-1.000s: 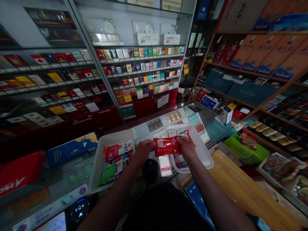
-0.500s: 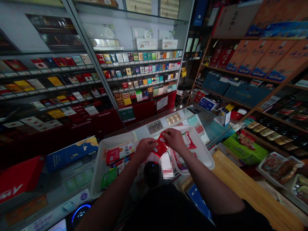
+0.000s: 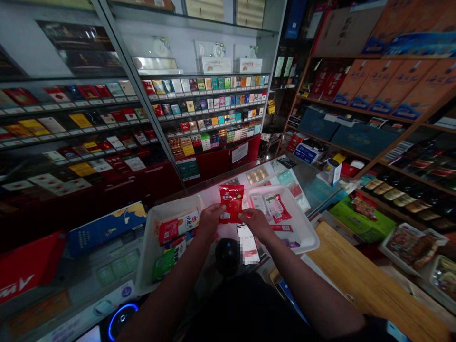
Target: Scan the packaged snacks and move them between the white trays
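Note:
A red snack packet [image 3: 231,202] is held upright between my two hands, its printed face toward me. My left hand [image 3: 211,219] pinches its lower left edge. At its lower right corner, my right hand [image 3: 257,223] grips with thumb and fingers. On the left stands a white plastic tray [image 3: 144,259] holding several red, white and green packets. Another white tray [image 3: 306,232] on the right has several packets in it, among them a red and white packet [image 3: 276,206]. Just below the held packet lies a phone [image 3: 245,237] with its screen lit.
The trays rest on a glass counter [image 3: 320,183]. A round black object [image 3: 227,254] stands close to my body. To the left are a blue box [image 3: 107,225] and a red box [image 3: 32,266]. A wooden surface [image 3: 359,266] runs along the right. Cigarette shelves [image 3: 210,102] line the wall ahead.
The red packet has turned from tilted to upright with its front toward me. My right hand has moved down from its top to its lower right corner.

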A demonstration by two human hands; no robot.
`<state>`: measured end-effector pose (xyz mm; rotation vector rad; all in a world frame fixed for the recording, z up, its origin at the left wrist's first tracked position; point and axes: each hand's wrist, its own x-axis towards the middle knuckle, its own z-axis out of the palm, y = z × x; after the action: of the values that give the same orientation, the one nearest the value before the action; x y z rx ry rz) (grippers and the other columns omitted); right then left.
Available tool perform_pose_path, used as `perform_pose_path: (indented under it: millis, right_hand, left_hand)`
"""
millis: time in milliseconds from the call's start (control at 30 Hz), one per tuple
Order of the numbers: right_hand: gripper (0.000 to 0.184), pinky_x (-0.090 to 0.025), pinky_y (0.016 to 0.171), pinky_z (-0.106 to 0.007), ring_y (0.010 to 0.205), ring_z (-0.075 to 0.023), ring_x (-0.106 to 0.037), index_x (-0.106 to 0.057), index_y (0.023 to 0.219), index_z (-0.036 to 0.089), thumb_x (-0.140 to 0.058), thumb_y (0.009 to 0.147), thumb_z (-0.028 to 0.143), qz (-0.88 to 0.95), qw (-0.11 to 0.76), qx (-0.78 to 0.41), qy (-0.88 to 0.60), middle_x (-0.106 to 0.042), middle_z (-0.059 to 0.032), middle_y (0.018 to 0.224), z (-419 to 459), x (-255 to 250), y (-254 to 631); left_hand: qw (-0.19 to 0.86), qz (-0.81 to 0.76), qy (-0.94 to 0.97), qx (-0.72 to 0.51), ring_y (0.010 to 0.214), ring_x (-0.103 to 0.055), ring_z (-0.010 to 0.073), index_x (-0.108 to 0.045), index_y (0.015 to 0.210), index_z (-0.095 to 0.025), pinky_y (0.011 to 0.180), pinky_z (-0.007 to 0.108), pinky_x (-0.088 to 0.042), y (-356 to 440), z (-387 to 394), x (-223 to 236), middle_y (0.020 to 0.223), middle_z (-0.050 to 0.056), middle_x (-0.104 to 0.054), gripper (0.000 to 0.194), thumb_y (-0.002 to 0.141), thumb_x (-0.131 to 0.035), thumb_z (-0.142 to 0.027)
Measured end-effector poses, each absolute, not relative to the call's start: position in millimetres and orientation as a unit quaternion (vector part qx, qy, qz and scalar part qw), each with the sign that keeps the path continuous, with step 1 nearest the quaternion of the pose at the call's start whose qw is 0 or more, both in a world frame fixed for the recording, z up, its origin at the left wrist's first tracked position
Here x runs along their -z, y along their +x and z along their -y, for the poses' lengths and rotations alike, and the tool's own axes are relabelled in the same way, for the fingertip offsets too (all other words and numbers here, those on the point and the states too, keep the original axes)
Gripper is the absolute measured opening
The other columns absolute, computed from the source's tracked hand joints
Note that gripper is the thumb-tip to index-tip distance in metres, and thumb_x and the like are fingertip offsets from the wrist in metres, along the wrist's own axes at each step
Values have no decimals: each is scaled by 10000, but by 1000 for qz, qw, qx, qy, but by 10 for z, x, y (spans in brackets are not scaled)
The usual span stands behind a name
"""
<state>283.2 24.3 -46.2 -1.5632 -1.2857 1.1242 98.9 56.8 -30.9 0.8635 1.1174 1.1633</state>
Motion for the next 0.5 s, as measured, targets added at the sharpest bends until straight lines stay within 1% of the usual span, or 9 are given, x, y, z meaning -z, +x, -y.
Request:
perform_pose_path:
  millis: [100,167,233,300,400,500]
  right_hand:
    - [256,-391,575,-256,595,-153,-575,-743,721,179,-748,742,434,519,382,-463,-609,-686,-1,641,-191,564,2823]
    - [262,-335,539,-242,528,-121,-489,-695,646,179,-716,764,412,529,379,-463,-603,-610,31,557,-174,607,2818]
    - [252,-320,537,-240,513,-112,-459,-673,631,184,-677,795,375,533,381,-449,-607,-582,43,538,-167,629,2812]
    - [208,-350,567,-243,550,-123,-506,-686,662,188,-657,814,326,544,378,-421,-620,-622,30,581,-166,626,2812]
    - [152,-412,666,-263,686,-158,-612,-716,724,193,-643,839,260,586,353,-359,-635,-714,-12,722,-174,596,2837]
    - [127,-455,775,-297,805,-188,-663,-726,775,199,-637,860,233,627,323,-312,-636,-754,-39,837,-199,598,2876]
  left_hand:
    - [610,-496,356,-505,610,-685,183,-744,904,-160,637,310,-539,993,-561,300,720,28,-761,360,667,-817,-421]
    - [612,-497,351,-504,608,-683,181,-738,899,-157,631,304,-535,1001,-547,291,715,28,-760,363,665,-818,-423]
    - [619,-488,346,-509,615,-684,182,-730,895,-153,635,302,-538,1010,-540,299,717,31,-760,378,655,-829,-429]
    - [628,-472,346,-513,626,-687,183,-724,914,-150,646,307,-544,1006,-553,326,737,38,-764,410,661,-837,-452]
    - [625,-448,382,-511,709,-711,193,-737,992,-147,715,323,-562,963,-618,375,852,73,-787,475,703,-825,-514]
    - [595,-454,431,-505,793,-723,214,-766,974,-142,795,344,-565,894,-702,401,910,102,-794,501,714,-814,-568]
